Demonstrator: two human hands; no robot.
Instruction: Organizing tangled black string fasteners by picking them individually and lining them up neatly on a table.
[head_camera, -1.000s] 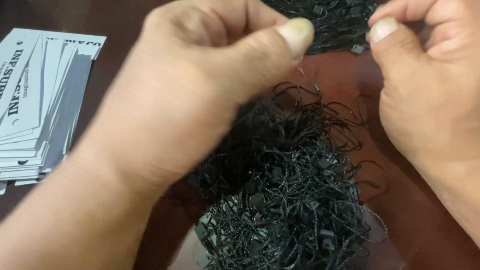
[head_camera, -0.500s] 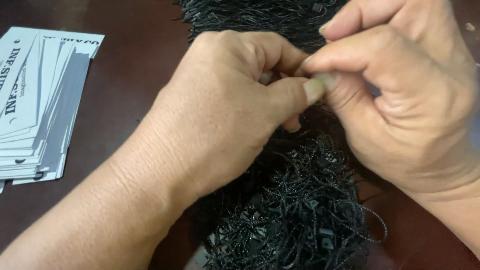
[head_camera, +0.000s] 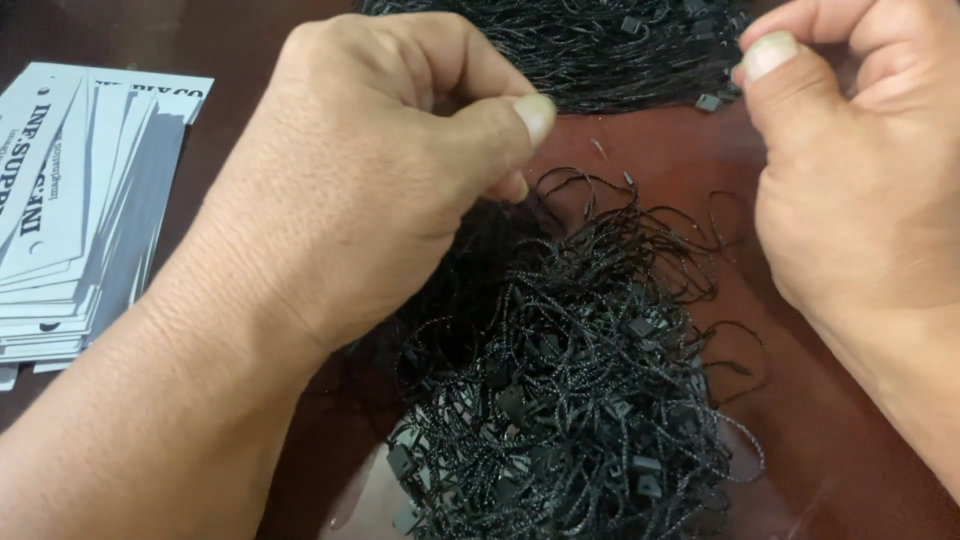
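My left hand (head_camera: 370, 190) hovers over a loose heap of black tag strings (head_camera: 570, 400) with small plastic clasps, on a dark red-brown table (head_camera: 830, 470). Its thumb presses against its curled fingers, and a few strands from the heap rise up to the fingertips. My right hand (head_camera: 860, 180) is at the upper right, apart from the left. Its thumb is closed on the forefinger, and I see nothing between them. A second bundle of black strings (head_camera: 600, 50) lies at the top, just beyond both hands.
A fanned stack of white and grey printed card tags (head_camera: 70, 220) lies at the left edge of the table. My left forearm (head_camera: 130, 440) crosses the lower left corner.
Half a second ago both hands were pinched together over the heap. They have since drawn apart, the right hand moving off to the right, much as they stood one second ago.
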